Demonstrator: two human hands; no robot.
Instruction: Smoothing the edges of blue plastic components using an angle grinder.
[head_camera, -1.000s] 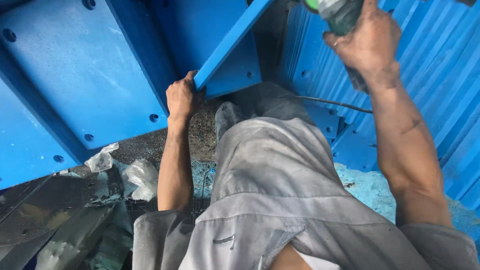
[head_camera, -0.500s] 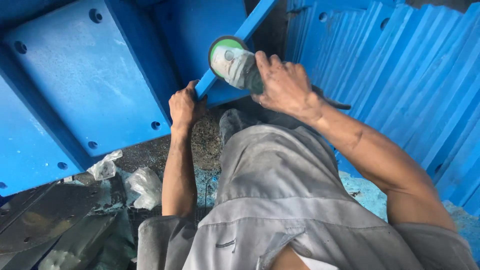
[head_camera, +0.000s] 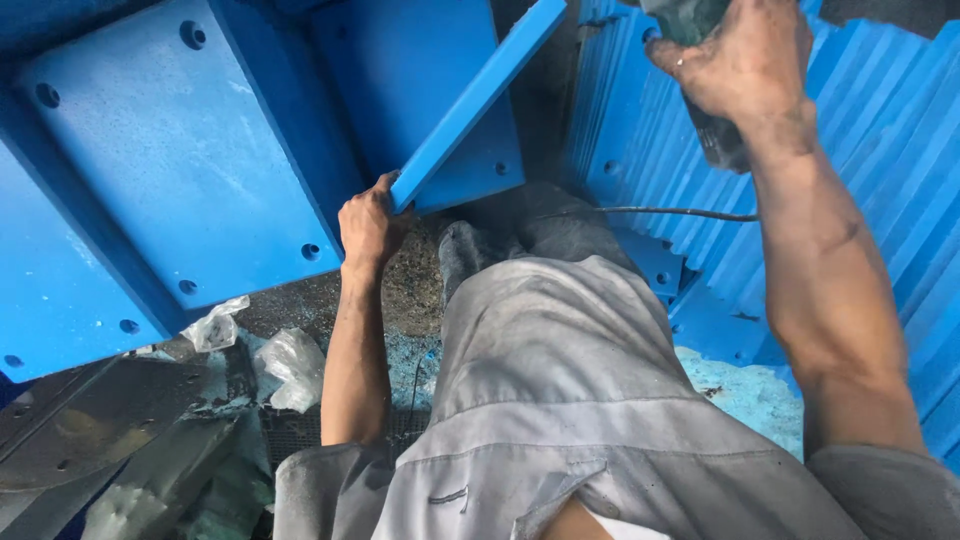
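Left hand (head_camera: 368, 225) clenched low; right hand (head_camera: 742, 62) raised, grip closed.

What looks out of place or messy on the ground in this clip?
Crumpled clear plastic scraps lie on the ground beside the left hand's forearm, and pale blue dust coats the floor at lower right. Nothing looks broken.

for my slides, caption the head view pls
Left hand grips a blue bar while right hand lifts a power tool.
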